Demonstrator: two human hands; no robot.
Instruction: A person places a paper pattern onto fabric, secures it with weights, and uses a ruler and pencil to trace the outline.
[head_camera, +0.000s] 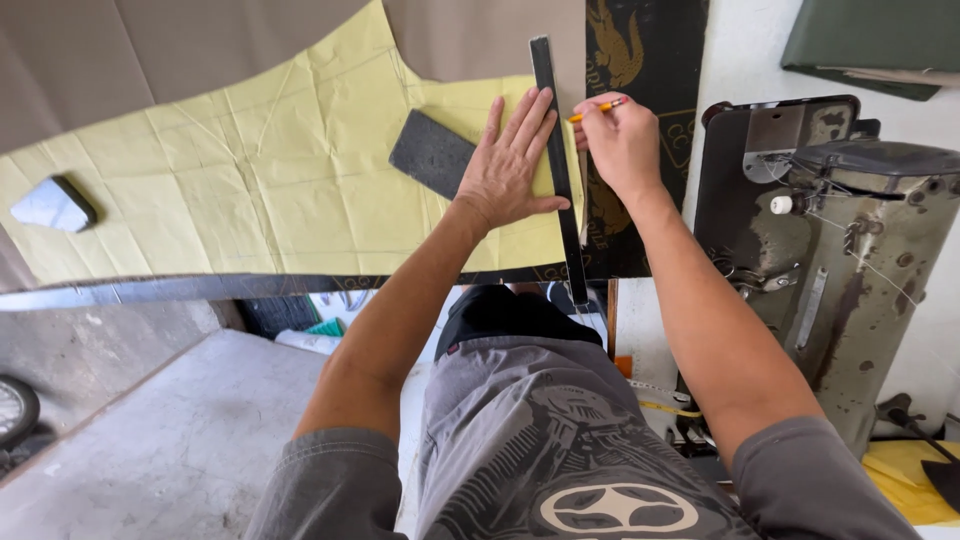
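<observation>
A: Head view, item one?
B: Left hand (508, 165), fingers spread flat, pressing the black ruler (558, 170) onto the yellow paper pattern (250, 190) on the bench (130, 60).
A: Item two?
B: Right hand (622, 145), at three o'clock of the ruler, pinched on an orange pencil (598, 108). Tip at the ruler's upper part; the line looks barely begun.

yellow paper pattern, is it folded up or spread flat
Spread flat: the yellow paper pattern lies open on the table, creased, with the left hand pressing a black ruler on it.

Left hand (508, 165) pins a black ruler (558, 165) (on yellow paper (250, 180)); right hand (622, 145) grips a pencil (600, 108).
</observation>
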